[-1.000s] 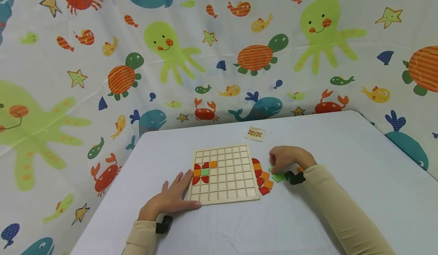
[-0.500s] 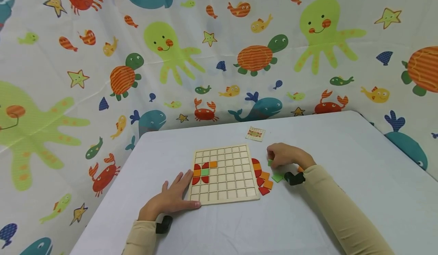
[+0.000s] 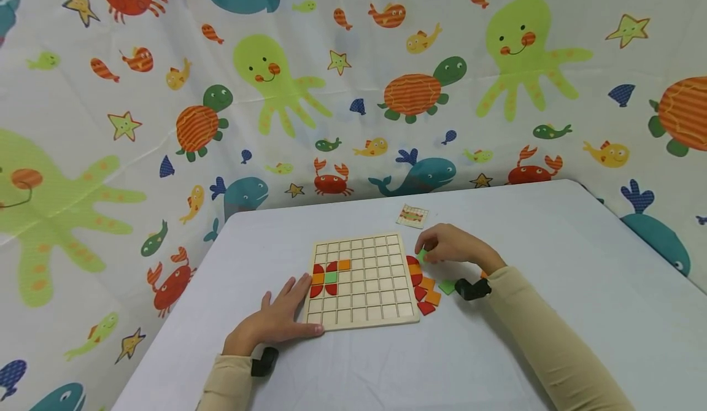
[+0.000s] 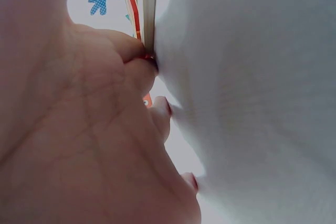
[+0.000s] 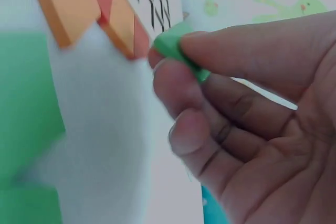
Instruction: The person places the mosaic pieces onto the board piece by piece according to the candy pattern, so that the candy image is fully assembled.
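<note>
My right hand (image 3: 454, 244) pinches a small green square tile (image 5: 174, 41) between thumb and fingers, just right of the wooden grid board (image 3: 377, 288). On the board's left side sit several red quarter-round tiles, an orange tile (image 3: 345, 265) and others around a green tile (image 3: 331, 277). My left hand (image 3: 276, 320) rests with spread, fairly straight fingers against the board's left edge, thumb at its near corner. In the left wrist view, fingers touch the edge of the board (image 4: 149, 14).
Loose red and orange tiles (image 3: 433, 298) lie along the board's right edge, with a green tile (image 3: 447, 286) beside them. Part of an orange tile (image 3: 484, 273) shows behind the right wrist. A small pattern card (image 3: 412, 216) lies beyond the board on the white table (image 3: 353, 374).
My right hand has lifted the green tile from the loose pieces and moved it left and away from me, toward the board. The left hand has stayed in place.
</note>
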{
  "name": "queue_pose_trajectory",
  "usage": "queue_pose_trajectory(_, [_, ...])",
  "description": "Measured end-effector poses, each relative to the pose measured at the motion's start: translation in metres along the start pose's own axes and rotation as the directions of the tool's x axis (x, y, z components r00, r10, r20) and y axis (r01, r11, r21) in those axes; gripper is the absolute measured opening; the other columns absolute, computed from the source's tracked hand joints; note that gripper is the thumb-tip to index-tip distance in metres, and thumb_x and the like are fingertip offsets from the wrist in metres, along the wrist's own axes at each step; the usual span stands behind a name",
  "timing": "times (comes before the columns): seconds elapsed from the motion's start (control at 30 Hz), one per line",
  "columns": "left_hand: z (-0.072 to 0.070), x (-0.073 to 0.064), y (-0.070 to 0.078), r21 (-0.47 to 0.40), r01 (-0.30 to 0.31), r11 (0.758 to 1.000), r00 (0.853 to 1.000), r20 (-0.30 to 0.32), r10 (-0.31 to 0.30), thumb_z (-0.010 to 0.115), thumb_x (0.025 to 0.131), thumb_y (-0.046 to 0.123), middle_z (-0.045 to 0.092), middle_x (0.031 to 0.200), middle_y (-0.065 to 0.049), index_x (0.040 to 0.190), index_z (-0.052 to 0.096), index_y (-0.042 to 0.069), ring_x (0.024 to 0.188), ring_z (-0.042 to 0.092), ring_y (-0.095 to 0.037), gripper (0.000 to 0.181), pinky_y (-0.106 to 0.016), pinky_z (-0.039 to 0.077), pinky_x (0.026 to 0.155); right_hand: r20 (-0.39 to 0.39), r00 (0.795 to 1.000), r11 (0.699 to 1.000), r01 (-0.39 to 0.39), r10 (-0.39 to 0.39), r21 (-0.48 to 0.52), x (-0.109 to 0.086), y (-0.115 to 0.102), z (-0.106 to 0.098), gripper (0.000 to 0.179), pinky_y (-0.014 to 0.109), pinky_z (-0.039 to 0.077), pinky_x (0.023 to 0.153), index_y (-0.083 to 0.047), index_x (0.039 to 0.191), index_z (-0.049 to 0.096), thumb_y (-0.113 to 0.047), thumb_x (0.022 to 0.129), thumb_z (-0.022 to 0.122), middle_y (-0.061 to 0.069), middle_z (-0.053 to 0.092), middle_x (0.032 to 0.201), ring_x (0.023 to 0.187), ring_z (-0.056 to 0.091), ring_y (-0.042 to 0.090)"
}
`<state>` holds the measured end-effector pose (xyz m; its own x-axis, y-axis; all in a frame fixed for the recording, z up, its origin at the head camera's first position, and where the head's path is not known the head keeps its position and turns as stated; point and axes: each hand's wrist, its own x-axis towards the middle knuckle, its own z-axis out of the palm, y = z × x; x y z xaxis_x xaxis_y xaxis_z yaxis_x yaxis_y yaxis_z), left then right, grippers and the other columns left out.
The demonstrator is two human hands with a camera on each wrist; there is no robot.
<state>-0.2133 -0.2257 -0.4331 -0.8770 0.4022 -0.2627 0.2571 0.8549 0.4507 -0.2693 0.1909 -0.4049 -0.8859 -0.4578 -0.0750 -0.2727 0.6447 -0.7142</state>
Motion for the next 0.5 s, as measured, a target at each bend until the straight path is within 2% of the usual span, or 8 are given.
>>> queue_pose_trajectory(0.17, [0.001, 0.000, -0.001, -0.002, -0.004, 1.000, 1.000, 0.000, 0.004, 0.084, 0.083, 0.060, 0.020, 0.177, -0.016, 0.172, 0.020, 0.008, 0.163, 0.006, -0.041, 0.121, -0.080, -0.003, 0.118, -0.055, 0.998, 0.994, 0.026, -0.021, 0.103, 0.004, -0.006, 0.011, 0.017, 0.037, 0.058, 0.075, 0.000, 0.111, 0.077, -0.003, 0.095, 0.071, 0.003, 0.072, 0.089, 0.075, 0.065, 0.023])
queue_pose_trajectory(0.3, [0.001, -0.001, -0.001, 0.001, -0.003, 1.000, 1.000, 0.000, 0.003, 0.084, 0.083, 0.060, 0.019, 0.177, -0.016, 0.172, 0.020, 0.008, 0.163, 0.006, -0.041, 0.121, -0.080, -0.003, 0.118, -0.119, 0.993, 0.990, 0.030, -0.014, 0.141, 0.009, -0.009, 0.019, 0.018, 0.039, 0.058, 0.081, 0.000, 0.114, 0.076, -0.004, 0.098, 0.070, 0.004, 0.075, 0.091, 0.074, 0.067, 0.023])
queue_pose_trajectory(0.5, [0.002, 0.000, 0.000, 0.011, 0.010, 1.000, 1.000, -0.009, -0.009, 0.084, 0.082, 0.062, 0.019, 0.177, -0.016, 0.172, 0.021, 0.008, 0.163, 0.005, -0.041, 0.122, -0.079, -0.004, 0.119, -0.203, 0.979, 0.986, 0.032, 0.002, 0.163, 0.015, -0.015, 0.027, 0.022, 0.044, 0.059, 0.095, -0.001, 0.119, 0.077, -0.007, 0.099, 0.072, 0.005, 0.076, 0.101, 0.088, 0.069, 0.023])
